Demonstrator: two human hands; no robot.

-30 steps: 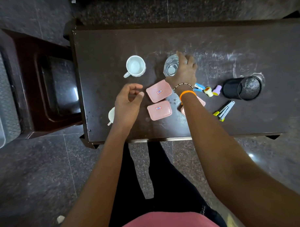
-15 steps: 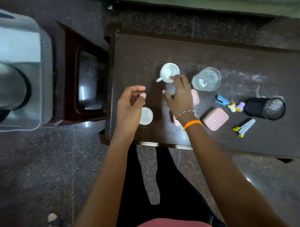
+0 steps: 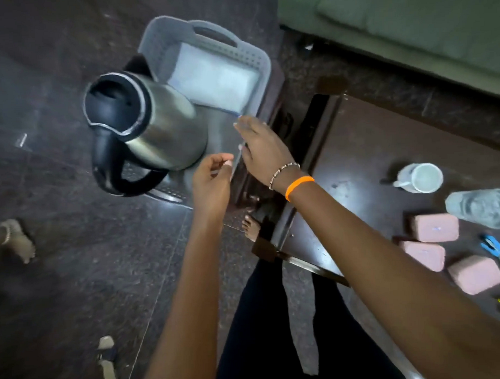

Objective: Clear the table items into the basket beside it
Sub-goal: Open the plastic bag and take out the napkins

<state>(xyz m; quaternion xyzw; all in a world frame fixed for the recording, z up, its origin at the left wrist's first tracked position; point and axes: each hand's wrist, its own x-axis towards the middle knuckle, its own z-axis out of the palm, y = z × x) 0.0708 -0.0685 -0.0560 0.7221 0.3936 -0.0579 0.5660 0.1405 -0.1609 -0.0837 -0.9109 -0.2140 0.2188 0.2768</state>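
Over the grey basket [image 3: 255, 61], which already holds the kettle [image 3: 155, 121], your right hand [image 3: 266, 152] spreads loose and your left hand [image 3: 211, 180] curls, grasp unclear, while mug [image 3: 420, 177], glass [image 3: 482, 208] and pink boxes [image 3: 434, 227] wait on the table [image 3: 369, 145].

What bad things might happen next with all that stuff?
1. The kettle fills much of the basket, so things dropped in may knock against it.
2. The glass on the table looks breakable and could crack if dropped in carelessly.
3. The white cup could chip likewise.
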